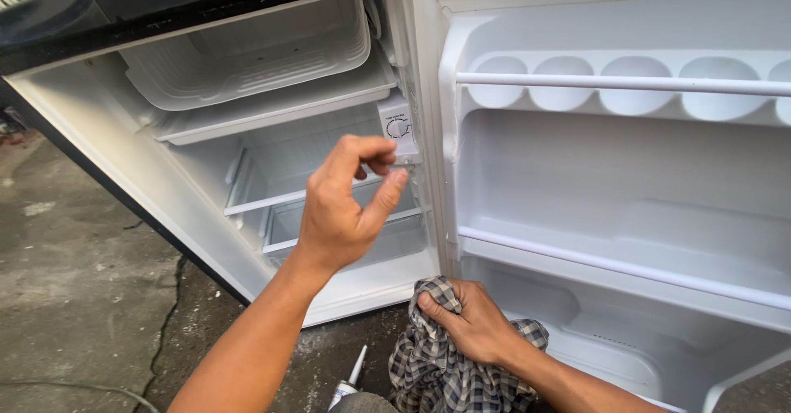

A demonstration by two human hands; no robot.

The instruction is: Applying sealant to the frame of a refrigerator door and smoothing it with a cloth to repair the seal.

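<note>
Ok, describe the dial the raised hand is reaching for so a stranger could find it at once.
Start at the open small white fridge and follow its inner right wall, next to the door hinge. Just below the freezer tray sits a small white control box, right above the left hand. It alone carries a round dial; everything around it is plain shelving.
</note>
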